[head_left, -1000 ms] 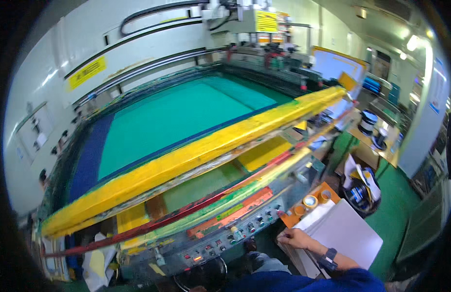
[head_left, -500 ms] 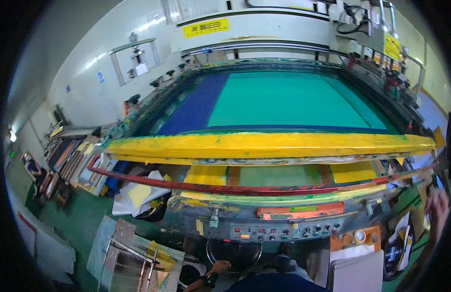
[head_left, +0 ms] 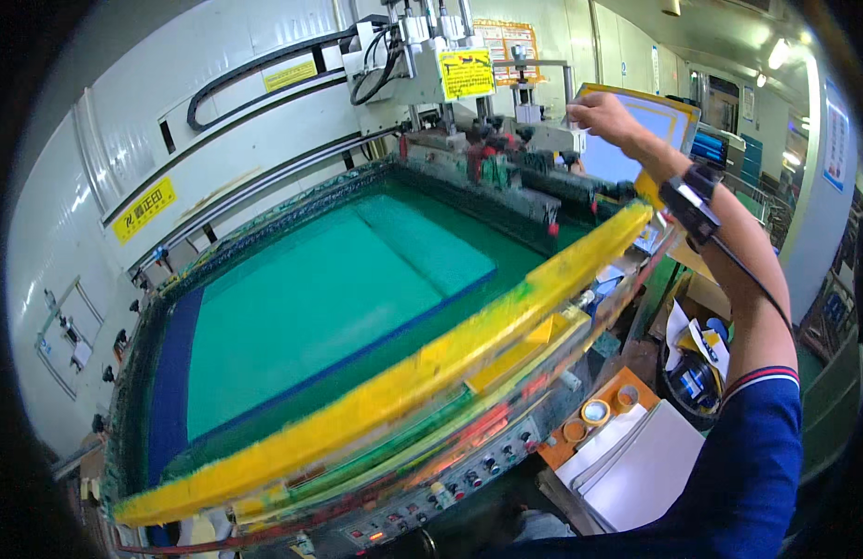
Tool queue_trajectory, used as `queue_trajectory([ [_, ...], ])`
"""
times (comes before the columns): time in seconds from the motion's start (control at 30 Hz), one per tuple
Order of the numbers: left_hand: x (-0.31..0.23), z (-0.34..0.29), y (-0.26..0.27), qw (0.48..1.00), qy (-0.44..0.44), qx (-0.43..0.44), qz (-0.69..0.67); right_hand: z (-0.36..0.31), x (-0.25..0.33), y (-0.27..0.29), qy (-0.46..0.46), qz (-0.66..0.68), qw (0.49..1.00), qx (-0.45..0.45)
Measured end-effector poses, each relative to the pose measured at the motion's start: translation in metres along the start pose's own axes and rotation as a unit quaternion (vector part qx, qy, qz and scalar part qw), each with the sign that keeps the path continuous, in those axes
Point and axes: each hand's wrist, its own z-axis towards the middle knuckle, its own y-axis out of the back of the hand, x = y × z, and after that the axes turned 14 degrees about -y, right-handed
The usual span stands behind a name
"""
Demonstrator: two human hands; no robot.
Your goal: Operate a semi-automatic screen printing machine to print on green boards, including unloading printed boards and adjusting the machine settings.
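My right hand [head_left: 606,121] is raised at the far right of a screen printing machine, its fingers curled together beside an upright metal bracket [head_left: 569,82] and a pale block [head_left: 554,140]. What it holds, if anything, I cannot make out. A black device with a cable is strapped to my right wrist [head_left: 692,203]. Below and left of the hand lies the large printing screen [head_left: 301,307], a teal mesh with a dark blue strip. Yellow tape covers its near frame bar [head_left: 403,401]. My left hand is out of view.
A white machine head [head_left: 380,70] with cables and rods stands behind the screen. Tape rolls [head_left: 595,412] sit on an orange board beside a stack of white sheets [head_left: 641,466]. Further right is a bin [head_left: 697,373] with scraps. A yellow-edged frame [head_left: 636,130] leans behind my hand.
My view has turned to the right. My right hand has risen from the right edge to the machine's far right side. My left hand, seen low earlier, has left the view.
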Motion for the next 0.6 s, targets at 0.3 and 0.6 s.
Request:
queue_trajectory([
  [0.3,-0.173,0.068,0.006,0.999,0.029,-0.041,0.006,0.220,-0.043,-0.083,0.006,-0.096,0.991,-0.097],
  [0.6,-0.295,0.097,0.011,0.993,0.071,-0.094,0.006,0.322,-0.041,-0.119,-0.143,-0.104,0.971,-0.161],
])
